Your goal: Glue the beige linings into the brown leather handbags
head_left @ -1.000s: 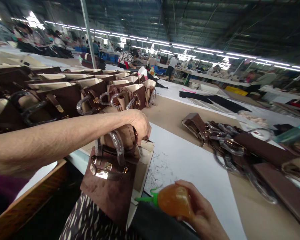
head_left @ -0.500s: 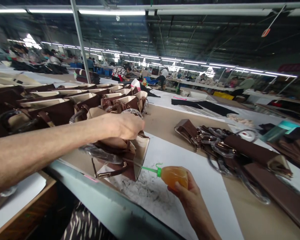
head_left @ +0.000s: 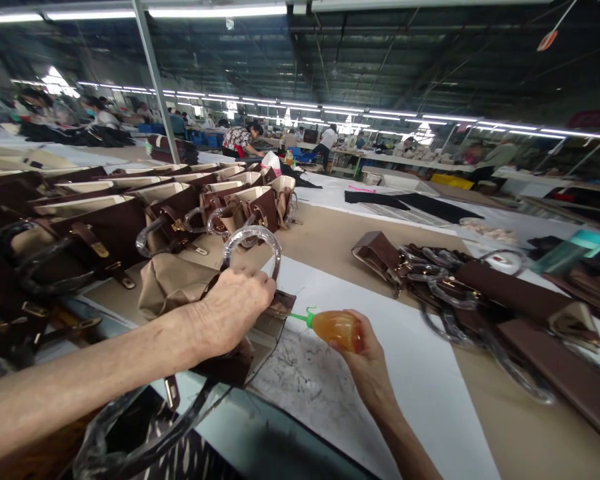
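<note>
My left hand [head_left: 237, 303] is closed on the upper part of a dark brown handbag [head_left: 230, 370] with tan lining, at the table's near edge. One plastic-wrapped handle [head_left: 253, 233] loops up beyond the hand; another handle [head_left: 145, 460] hangs over the edge. In my right hand [head_left: 363, 350] is a soft squeeze bottle [head_left: 337, 330] of amber liquid with a green nozzle [head_left: 301, 319]. The nozzle points left, its tip close to the bag's open edge; whether it touches, I cannot tell. The left fingertips are partly hidden.
Rows of brown handbags [head_left: 105, 230] stand on the left. To the right lies a pile of brown bag pieces with wrapped handles [head_left: 445, 287]. White paper [head_left: 410, 380] with dark smudges covers the table before me. A teal container [head_left: 575, 250] stands at far right; people work behind.
The bag has turned and come toward me, so one handle now stands up and another hangs over the edge. The bottle has moved slightly up and left.
</note>
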Demonstrator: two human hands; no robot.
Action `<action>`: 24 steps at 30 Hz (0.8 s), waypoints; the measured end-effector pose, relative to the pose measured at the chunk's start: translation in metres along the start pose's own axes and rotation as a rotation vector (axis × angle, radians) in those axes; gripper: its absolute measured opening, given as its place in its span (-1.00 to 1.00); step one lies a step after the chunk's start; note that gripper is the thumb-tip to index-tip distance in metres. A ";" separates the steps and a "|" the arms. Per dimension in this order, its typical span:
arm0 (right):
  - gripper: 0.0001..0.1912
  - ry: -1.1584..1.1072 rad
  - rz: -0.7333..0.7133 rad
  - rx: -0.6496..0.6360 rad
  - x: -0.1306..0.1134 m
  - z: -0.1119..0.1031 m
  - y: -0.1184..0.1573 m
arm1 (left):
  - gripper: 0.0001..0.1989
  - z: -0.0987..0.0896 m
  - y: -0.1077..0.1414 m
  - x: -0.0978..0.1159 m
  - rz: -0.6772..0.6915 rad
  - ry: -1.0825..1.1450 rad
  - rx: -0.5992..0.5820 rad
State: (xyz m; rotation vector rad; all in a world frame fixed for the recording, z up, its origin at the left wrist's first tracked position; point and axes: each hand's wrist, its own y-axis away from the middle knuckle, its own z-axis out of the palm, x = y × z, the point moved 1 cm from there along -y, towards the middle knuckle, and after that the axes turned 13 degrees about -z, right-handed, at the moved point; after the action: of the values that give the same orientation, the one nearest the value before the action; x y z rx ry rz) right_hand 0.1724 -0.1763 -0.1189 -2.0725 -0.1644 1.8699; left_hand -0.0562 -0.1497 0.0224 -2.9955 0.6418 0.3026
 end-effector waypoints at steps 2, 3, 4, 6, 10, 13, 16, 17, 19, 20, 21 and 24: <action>-0.46 0.030 -0.013 -0.013 0.002 0.002 -0.003 | -0.64 0.004 0.003 0.002 -0.001 -0.033 -0.010; -0.47 0.042 -0.017 -0.021 0.003 0.003 -0.005 | -0.64 0.005 0.005 0.003 0.000 -0.048 -0.014; -0.47 0.049 -0.019 -0.031 0.005 0.003 -0.006 | -0.64 0.007 0.006 0.003 0.001 -0.052 -0.021; -0.47 0.054 -0.018 -0.055 0.007 0.004 -0.006 | -0.66 0.009 0.010 0.004 0.004 -0.052 -0.038; -0.48 0.062 0.000 -0.087 0.011 0.004 -0.003 | -0.71 0.009 0.014 0.004 -0.014 -0.053 -0.100; -0.49 0.070 0.015 -0.105 0.011 0.003 0.000 | -0.74 0.012 0.016 0.004 -0.026 -0.040 -0.083; -0.51 0.061 0.028 -0.121 0.008 0.002 0.002 | -0.80 0.016 0.017 0.004 -0.027 -0.023 -0.031; -0.51 0.055 0.033 -0.125 0.007 0.001 0.002 | -0.82 0.017 0.018 0.004 -0.030 -0.019 -0.023; -0.53 0.035 0.048 -0.133 0.006 0.001 0.004 | -0.84 0.018 0.020 0.004 -0.031 -0.007 -0.023; -0.53 0.023 0.059 -0.134 0.005 0.001 0.004 | -0.84 0.018 0.022 0.004 -0.033 0.000 -0.026; -0.53 0.010 0.071 -0.131 0.005 0.001 0.005 | -0.84 0.018 0.023 0.004 -0.032 0.009 -0.031; -0.53 -0.032 0.116 -0.111 0.004 0.001 0.005 | -0.87 0.018 0.029 0.004 -0.047 0.034 -0.039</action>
State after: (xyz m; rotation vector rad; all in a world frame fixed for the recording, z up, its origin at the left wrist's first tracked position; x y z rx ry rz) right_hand 0.1709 -0.1799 -0.1243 -2.1683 -0.1630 2.0051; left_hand -0.0676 -0.1763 0.0032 -3.0544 0.5744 0.2657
